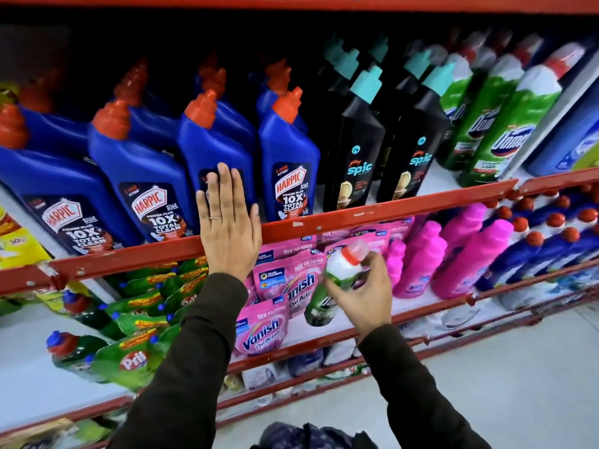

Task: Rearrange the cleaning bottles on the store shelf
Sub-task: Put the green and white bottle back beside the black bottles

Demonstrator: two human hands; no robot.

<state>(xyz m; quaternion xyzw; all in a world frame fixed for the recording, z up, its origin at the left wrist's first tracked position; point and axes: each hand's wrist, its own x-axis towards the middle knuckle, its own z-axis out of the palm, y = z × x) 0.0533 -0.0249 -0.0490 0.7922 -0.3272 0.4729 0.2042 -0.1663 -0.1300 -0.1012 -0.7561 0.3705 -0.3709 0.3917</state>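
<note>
Left hand [228, 222], grip open, flat against blue red-capped plastic Harpic bottle [215, 147], likely pushing it back; right hand [364, 294], grip closed round green-and-white red-capped bottle [337, 277], held below shelf rail [389, 212], probably awaiting a slot.

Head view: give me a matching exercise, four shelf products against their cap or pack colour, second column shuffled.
Column one:
1. Harpic bottle
2. Spic bottle
3. Vanish pouch
4. green Domex bottle held by the right hand

Column two:
A. pink pack
B. clear cover over a red cap
C. orange-red cap
D. teal cap

Pairs: 1-C, 2-D, 3-A, 4-B

The left hand lies flat against another Harpic bottle.
</note>
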